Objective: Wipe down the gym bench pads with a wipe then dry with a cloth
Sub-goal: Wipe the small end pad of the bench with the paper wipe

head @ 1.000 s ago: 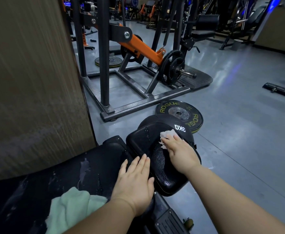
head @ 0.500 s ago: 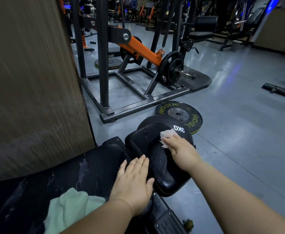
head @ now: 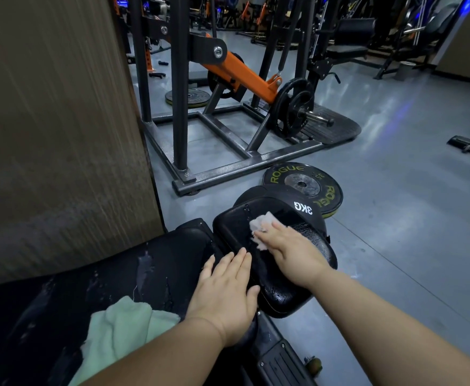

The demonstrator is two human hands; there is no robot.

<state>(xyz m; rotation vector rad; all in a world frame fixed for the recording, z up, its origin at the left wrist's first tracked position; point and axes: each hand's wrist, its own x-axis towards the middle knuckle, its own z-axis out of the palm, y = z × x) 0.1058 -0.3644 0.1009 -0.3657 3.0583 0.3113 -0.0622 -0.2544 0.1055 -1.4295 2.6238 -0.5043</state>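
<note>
My right hand [head: 292, 253] presses the white wipe [head: 261, 226] flat on the small black pad [head: 284, 295], a little right of the frame's centre; the fingers are almost straight, not curled round it. My left hand [head: 225, 292] lies open, palm down, at the near edge of this wet pad. The green cloth [head: 119, 328] rests on the long bench pad [head: 47, 307] at the lower left.

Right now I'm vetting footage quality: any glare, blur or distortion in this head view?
Head view: wet glints on the small black vinyl seat pad; head view: blue light reflects off the glossy grey floor; head view: the tall brown panel looks bowed, wide-angle; far machines are dim.
</note>
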